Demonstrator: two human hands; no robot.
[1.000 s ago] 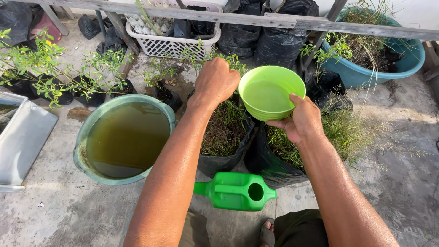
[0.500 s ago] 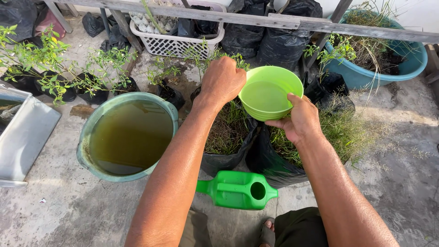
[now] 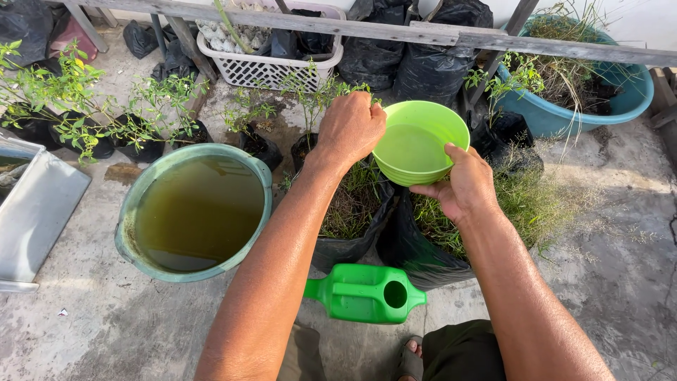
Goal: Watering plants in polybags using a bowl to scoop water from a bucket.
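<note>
One green bowl (image 3: pixel 421 143) holding water is held above two black grow bags (image 3: pixel 395 236) of grass. The right hand (image 3: pixel 462 185) grips its near rim, thumb over the edge. The left hand (image 3: pixel 349 129) is closed in a fist at the bowl's left rim; whether it grips the rim cannot be told. One green watering can (image 3: pixel 363 293) lies below the bags. One round tub (image 3: pixel 194 212) of murky water stands to the left. One white basket (image 3: pixel 264 60) and one teal basin (image 3: pixel 585 85) sit beyond.
</note>
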